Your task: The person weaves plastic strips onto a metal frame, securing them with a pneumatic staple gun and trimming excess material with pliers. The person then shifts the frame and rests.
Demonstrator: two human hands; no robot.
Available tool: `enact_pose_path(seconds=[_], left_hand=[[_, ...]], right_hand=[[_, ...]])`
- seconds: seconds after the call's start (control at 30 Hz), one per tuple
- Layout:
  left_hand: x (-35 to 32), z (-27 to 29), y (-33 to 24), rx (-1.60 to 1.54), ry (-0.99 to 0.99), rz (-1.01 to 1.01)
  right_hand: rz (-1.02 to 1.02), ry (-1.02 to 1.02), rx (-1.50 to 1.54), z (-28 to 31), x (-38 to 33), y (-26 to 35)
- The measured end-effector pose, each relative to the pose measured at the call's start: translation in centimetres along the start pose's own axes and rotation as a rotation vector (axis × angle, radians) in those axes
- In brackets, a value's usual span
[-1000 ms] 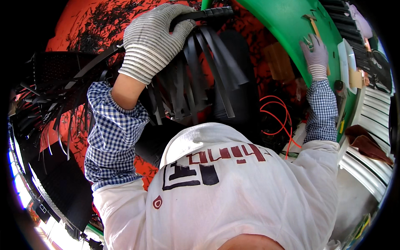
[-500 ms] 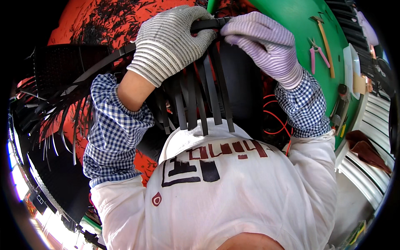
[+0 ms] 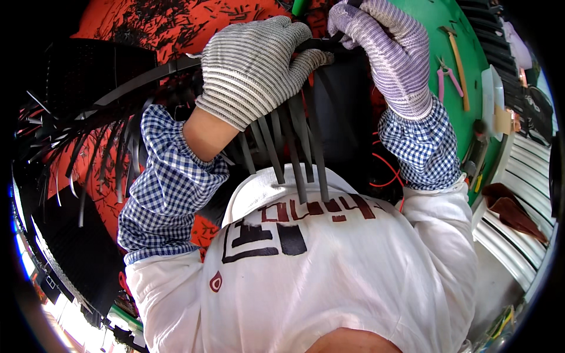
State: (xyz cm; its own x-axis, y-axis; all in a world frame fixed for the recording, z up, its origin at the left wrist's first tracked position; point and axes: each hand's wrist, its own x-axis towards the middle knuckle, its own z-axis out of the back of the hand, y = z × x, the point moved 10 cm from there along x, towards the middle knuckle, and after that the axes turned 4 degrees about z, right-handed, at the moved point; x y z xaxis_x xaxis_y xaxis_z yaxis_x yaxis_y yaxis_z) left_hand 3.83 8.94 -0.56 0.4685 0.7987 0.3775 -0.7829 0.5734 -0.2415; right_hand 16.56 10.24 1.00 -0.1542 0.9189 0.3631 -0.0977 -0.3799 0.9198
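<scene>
My left hand [image 3: 253, 73], in a grey-and-white striped glove, is closed on a black band [image 3: 141, 79] of flat strip. Thumb and fingers pinch its edge at the upper middle. Up and to the right, my right hand [image 3: 400, 62], in a lilac striped glove, has its fingers bent around a black strip that runs toward the left hand. Several loose black strips [image 3: 300, 132] hang from the band below my left hand, their ends reaching my white shirt. More strip ends [image 3: 88, 159] fan out at the left. The right fingertips lie partly at the picture's upper edge.
A red surface [image 3: 194, 17] strewn with short black offcuts lies beyond my hands. On the green tabletop [image 3: 432, 29] at right are a wooden-handled hammer [image 3: 459, 70] and pink-handled pliers [image 3: 450, 79]. A red cord [image 3: 385, 183] loops below my right wrist. Brown cloth [image 3: 512, 212] rests on white slats.
My right hand has moved up and right, away from the left hand, drawing the strip. My left hand has shifted a little right and down, and the hanging strips have swung.
</scene>
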Motion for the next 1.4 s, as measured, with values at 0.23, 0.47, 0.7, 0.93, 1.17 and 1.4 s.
enact_pose_path(seconds=[0.23, 0.47, 0.7, 0.93, 1.17, 1.4], left_hand=[[0.1, 0.0, -0.4, 0.002, 0.067, 0.021], [-0.1, 0.3, -1.3, -0.040, -0.004, -0.060], [0.2, 1.2, -0.7, -0.274, -0.003, 0.082], [-0.1, -1.5, -0.7, -0.198, 0.099, -0.038], [-0.1, -2.4, -0.6, -0.137, 0.115, -0.005], [0.1, -6.5, 2.3, -0.414, 0.324, 0.127]], right_hand=[[-0.191, 0.020, -0.097, -0.2, 1.9, -1.5], [-0.350, 0.251, -0.081, -0.9, 3.0, -7.1], [-0.755, 0.467, 0.248, -4.2, 0.4, -13.3], [-0.150, 0.891, 0.079, -6.3, -0.2, -13.7], [0.166, -0.096, -0.509, 3.0, 1.6, -3.8], [0.767, 0.159, -0.867, -2.9, -8.2, 0.9]])
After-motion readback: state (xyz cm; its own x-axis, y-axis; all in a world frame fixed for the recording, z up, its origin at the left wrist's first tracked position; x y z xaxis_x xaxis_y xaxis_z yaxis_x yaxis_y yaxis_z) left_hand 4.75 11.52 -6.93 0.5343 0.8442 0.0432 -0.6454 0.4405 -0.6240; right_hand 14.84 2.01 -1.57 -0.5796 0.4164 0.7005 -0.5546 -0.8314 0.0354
